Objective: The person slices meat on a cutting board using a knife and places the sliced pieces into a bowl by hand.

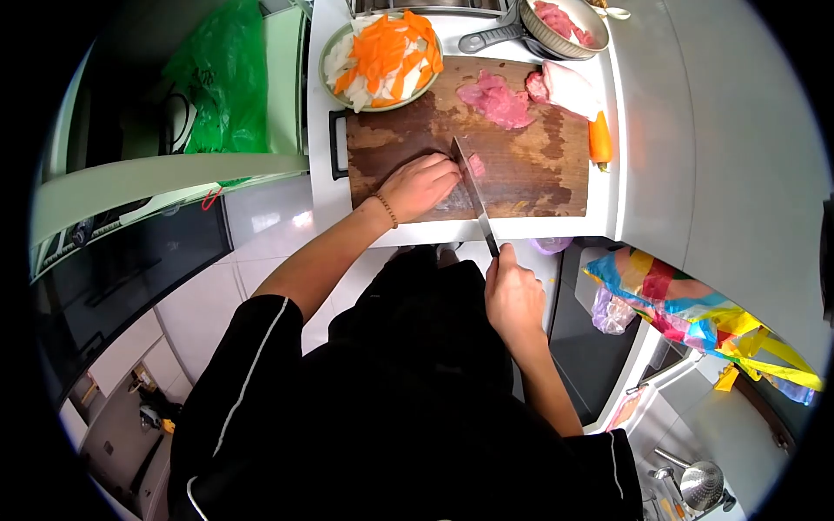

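Note:
My right hand (514, 295) is wrapped round the handle of a knife (473, 189), whose blade stands over the wooden cutting board (547, 187). Just left of the blade, my left hand (423, 184) rests on the board with its fingers together; what lies under them is hidden. A small piece of pink meat (476, 165) lies right of the blade. Farther back on the board are flat meat slices (497, 99) and a larger pale chunk of meat (569, 89).
A plate of orange and white slices (387, 61) sits at the board's back left. At the back right is a pan (565, 30) holding meat. A carrot (599, 141) lies on the right edge. A green bag (228, 87) hangs at the left.

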